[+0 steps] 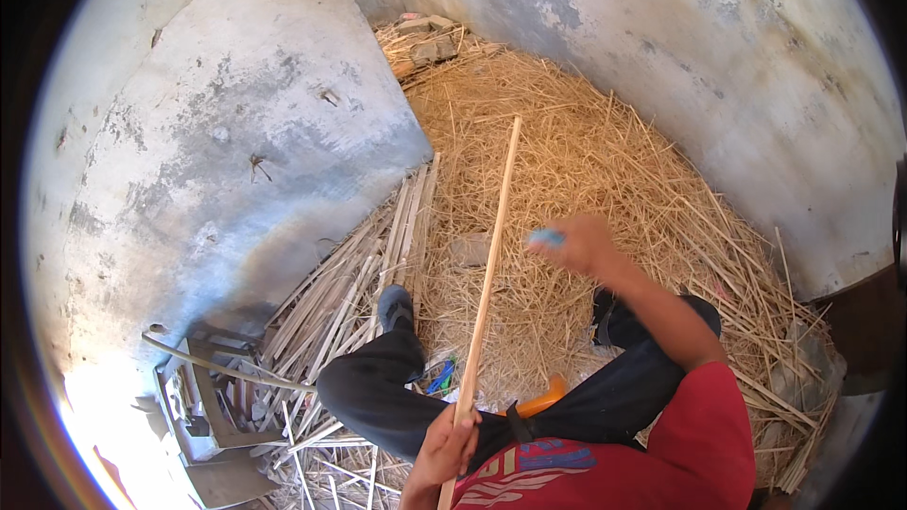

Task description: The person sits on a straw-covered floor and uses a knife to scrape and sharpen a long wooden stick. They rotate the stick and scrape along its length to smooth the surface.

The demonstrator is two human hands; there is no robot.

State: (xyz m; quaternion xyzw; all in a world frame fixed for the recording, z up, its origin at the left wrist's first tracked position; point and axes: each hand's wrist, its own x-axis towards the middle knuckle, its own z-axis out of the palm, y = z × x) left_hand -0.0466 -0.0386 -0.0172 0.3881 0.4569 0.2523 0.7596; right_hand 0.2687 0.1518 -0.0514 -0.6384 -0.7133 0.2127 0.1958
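Observation:
A long, pale strip of split wood or bamboo point(495, 246) slants up from my lap, its far end over the straw. My left hand point(448, 441) is closed around its lower part, close to my body. To the right of the strip, my right hand point(588, 247) is raised, its fingers closed and smeared by motion. A small light-blue thing point(546, 238) sticks out of that hand toward the strip, with a visible gap between them. It is too blurred for me to tell its kind.
Straw-like shavings point(567, 142) cover the floor ahead. Bundled strips point(331, 293) lie along the left wall, more point(746, 349) on the right. An orange curved thing point(543, 399) shows between my legs. A wooden frame point(213, 397) stands left; bricks point(435, 49) lie in the far corner.

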